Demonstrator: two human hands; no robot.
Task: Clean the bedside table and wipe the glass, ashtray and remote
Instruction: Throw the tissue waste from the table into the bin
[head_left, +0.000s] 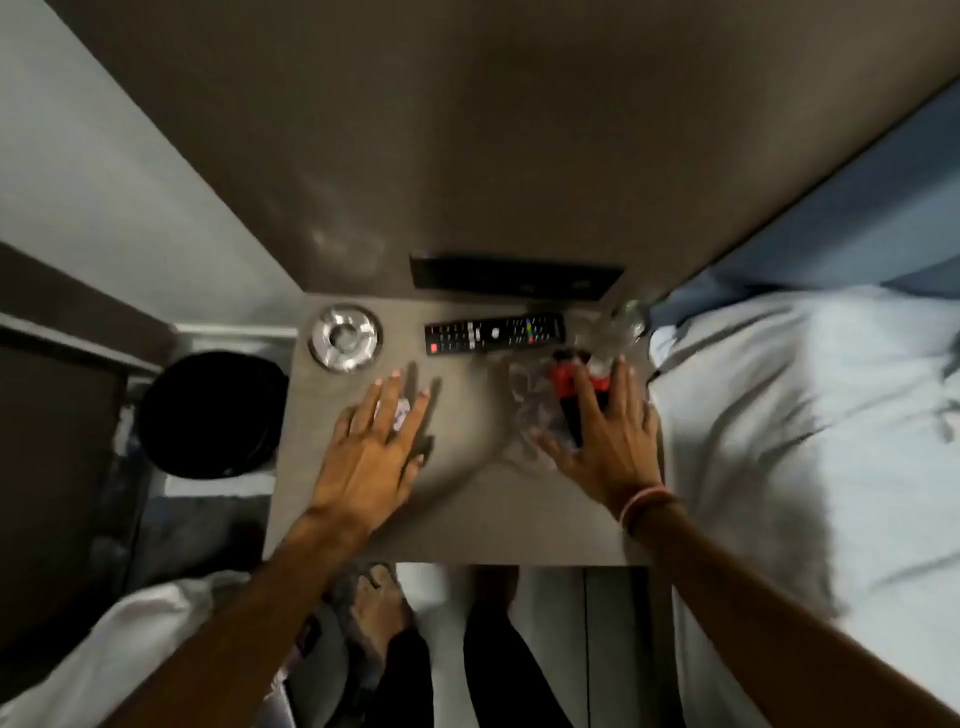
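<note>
The grey-brown bedside table (467, 519) carries a round metal ashtray (343, 338) at its back left and a black remote (493, 332) lying crosswise at the back middle. A clear glass (629, 316) stands in the back right corner, blurred. My left hand (374, 447) lies flat with fingers spread over a small crumpled white paper (401, 410). My right hand (608, 436) is spread over crumpled clear plastic (524, 400) with a red-and-black label (563, 379), touching it without closing around it.
A black round bin (213, 415) stands on the floor left of the table. A bed with white sheets (805, 441) presses against the table's right edge. A black panel (514, 275) is on the wall behind the remote. My feet (379, 603) are below the front edge.
</note>
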